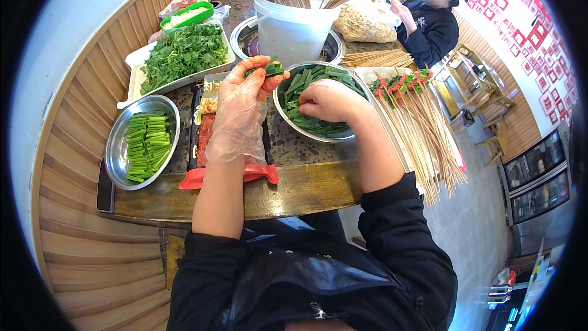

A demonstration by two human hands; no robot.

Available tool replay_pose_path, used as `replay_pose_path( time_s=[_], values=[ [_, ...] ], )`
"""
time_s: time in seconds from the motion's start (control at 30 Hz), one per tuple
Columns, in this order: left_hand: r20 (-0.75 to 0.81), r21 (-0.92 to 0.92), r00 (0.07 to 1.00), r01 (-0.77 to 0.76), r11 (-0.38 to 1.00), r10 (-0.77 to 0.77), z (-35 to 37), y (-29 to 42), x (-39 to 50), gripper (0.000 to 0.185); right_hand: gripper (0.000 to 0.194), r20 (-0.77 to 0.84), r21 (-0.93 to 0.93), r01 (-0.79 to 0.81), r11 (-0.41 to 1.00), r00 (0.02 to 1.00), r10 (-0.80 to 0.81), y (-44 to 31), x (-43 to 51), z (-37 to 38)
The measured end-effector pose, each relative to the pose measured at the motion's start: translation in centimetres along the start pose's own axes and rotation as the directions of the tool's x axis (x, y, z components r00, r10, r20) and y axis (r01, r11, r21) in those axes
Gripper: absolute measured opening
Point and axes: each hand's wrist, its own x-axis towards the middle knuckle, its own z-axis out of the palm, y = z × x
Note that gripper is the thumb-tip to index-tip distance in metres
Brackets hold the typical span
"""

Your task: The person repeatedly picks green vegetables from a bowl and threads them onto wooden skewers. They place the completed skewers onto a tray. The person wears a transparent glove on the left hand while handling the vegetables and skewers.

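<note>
In a clear plastic glove, my left hand [243,96] holds a small bunch of cut green leaves [274,69] in its raised fingers, above a pack of sliced red meat [205,138]. Bare, my right hand [328,101] reaches into a steel bowl [317,139] of cut flat green leaves [301,85]; whether its fingers grip any is hidden. Right of that bowl, a white tray [363,73] bears bamboo skewers [413,128] threaded with red meat and greens [399,86]. At the left, another steel bowl [115,147] contains cut green stalks [149,142].
Behind stand a white bucket [294,32] of skewers, a white tray [133,62] of leafy herbs, a green container [209,11] and loose skewers [376,58]. A phone [105,186] lies at the table's left edge. Co-workers sit across the table and at the back right [432,23].
</note>
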Motion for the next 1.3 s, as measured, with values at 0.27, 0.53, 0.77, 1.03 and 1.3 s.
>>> replay_pose_path(
  time_s=[0.27, 0.53, 0.77, 1.03, 1.3],
  values=[
    [0.024, -0.05, 1.0, 0.021, 0.999, -0.02, -0.2, -0.1, 0.1, 0.016, 0.014, -0.043, -0.004, 0.05, 0.999, 0.998, -0.051, 0.4, 0.3, 0.5],
    [0.005, 0.009, 0.999, 0.043, 0.999, -0.043, -0.1, -0.5, 0.2, 0.016, 0.013, -0.258, 0.364, 0.027, 0.931, 0.963, 0.073, 0.5, -3.1, -3.7],
    [0.13, 0.144, 0.986, 0.086, 0.986, -0.105, 0.1, -1.1, -0.4, 0.018, 0.013, -0.496, 0.07, 0.372, 0.926, 0.818, -0.291, -3.0, -2.3, -4.4],
    [0.224, 0.154, 0.969, 0.071, 0.986, -0.105, 0.3, -1.0, -0.7, 0.019, 0.019, -0.503, 0.065, 0.258, 0.964, 0.843, -0.192, -3.7, -1.8, -3.9],
    [0.162, 0.101, 0.981, 0.087, 0.991, -0.103, 0.1, -1.2, -0.6, 0.028, 0.014, -0.59, 0.034, 0.308, 0.951, 0.774, -0.23, -3.5, -1.4, -2.8]
  ],
)
